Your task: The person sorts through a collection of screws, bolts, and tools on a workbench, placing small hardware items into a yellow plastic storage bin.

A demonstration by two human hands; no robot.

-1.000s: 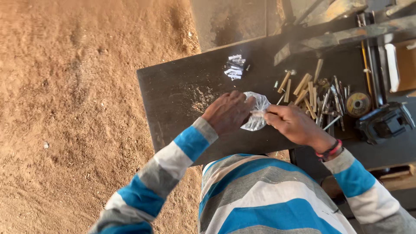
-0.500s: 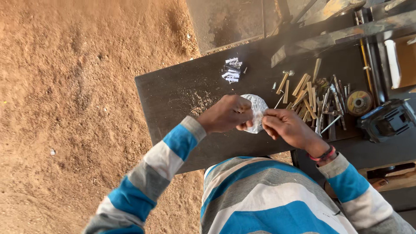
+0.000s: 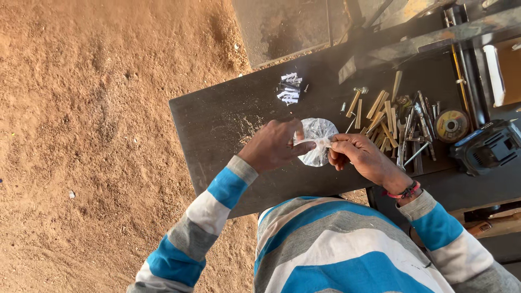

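Bag neck [image 3: 317, 142] pinched between both hands' fingers [image 3: 302, 147].

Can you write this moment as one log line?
left hand: holds bag | right hand: pinches bag neck | table: pegs, disc
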